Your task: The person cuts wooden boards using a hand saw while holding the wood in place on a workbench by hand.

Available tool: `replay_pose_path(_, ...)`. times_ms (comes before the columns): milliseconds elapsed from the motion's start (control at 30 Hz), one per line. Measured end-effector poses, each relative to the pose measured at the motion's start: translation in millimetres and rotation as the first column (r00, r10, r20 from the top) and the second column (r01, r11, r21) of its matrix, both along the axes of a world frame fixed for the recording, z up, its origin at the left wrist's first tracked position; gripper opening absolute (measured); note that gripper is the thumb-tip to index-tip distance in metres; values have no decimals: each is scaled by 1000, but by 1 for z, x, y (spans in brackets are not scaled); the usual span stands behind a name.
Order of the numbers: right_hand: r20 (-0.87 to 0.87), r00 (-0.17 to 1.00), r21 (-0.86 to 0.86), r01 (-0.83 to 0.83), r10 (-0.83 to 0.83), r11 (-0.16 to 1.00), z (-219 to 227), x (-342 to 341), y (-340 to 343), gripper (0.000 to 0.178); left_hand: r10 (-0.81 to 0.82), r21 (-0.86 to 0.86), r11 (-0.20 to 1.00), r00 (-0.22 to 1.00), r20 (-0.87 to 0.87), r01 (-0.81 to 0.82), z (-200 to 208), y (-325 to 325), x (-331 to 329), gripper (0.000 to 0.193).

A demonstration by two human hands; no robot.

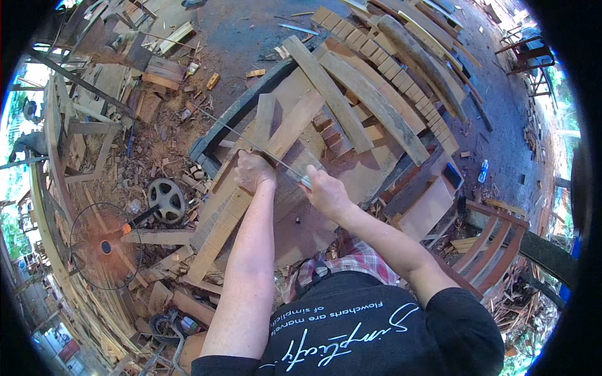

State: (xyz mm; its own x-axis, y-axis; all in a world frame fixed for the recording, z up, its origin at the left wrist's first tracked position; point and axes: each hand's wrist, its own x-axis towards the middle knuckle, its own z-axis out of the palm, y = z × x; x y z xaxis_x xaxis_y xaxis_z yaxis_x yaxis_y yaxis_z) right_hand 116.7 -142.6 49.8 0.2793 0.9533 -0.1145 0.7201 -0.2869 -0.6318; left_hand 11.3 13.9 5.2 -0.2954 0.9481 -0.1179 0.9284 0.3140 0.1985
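Note:
My right hand (328, 193) is closed round the pale handle of what looks like a handsaw (288, 167). Its long thin blade, seen edge-on, slants up and left past my other hand. My left hand (254, 171), with fingers curled, grips a piece of wood by the blade; the hand hides most of that piece. A wide light board (300, 124) lies diagonally just beyond. Close to my left wrist, a row of small wooden blocks (219, 219) lines the near left side of the worktable (216, 135). Where the blade meets the wood is too small to tell.
Thick planks (329, 94) and another row of blocks (401, 78) cover the table's far right side. A round-caged fan (106, 247) and a spoked wheel (167, 200) stand at left. Wood scraps litter the floor. A slatted wooden frame (492, 247) stands at right, below a plastic bottle (483, 171).

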Motion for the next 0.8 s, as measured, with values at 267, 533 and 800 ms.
replay_pose_path(267,-7,1000,-87,6,-6,996,22,23,-140,29,-43,102,993,996,-74,51,4,-2,-20,34)
replay_pose_path(533,-22,1000,55,-16,17,998,6,-9,0,31,-33,103,994,999,14,31,-4,-12,-12,26)
replay_pose_path(800,14,998,-42,-54,55,998,7,-15,28,32,72,151,984,989,127,-91,-1,-3,-7,22)
